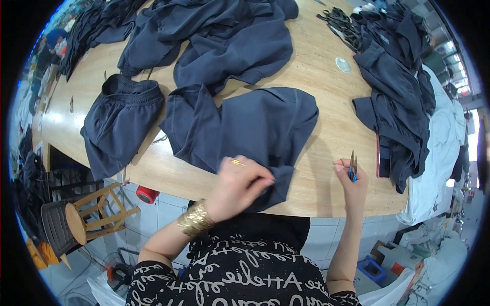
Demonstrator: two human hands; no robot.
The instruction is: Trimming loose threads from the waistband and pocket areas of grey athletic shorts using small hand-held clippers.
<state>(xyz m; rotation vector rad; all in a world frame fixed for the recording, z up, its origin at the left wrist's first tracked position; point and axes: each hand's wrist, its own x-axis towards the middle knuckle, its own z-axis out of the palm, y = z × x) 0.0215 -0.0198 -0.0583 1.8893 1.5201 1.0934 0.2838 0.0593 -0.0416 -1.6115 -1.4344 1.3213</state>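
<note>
A dark blue-grey garment (pixel 265 115) lies spread on the table in front of me, its lower end reaching the near edge. My left hand (pixel 240 183), with a gold bracelet on the wrist, is over this lower end. Its thumb and fingertips are pinched together; whatever is between them is too small to make out. To the right, apart from the cloth, my right hand (pixel 352 178) grips a small pair of scissors (pixel 352 171) with blue handles. The blades point away from me.
Gathered-waist shorts (pixel 122 122) lie at the left. More dark garments (pixel 229 46) are heaped at the back, and another pile (pixel 393 102) lines the right side beside white cloth (pixel 441 137). A wooden stool (pixel 76 224) and a red object (pixel 147 194) stand beyond the near left edge.
</note>
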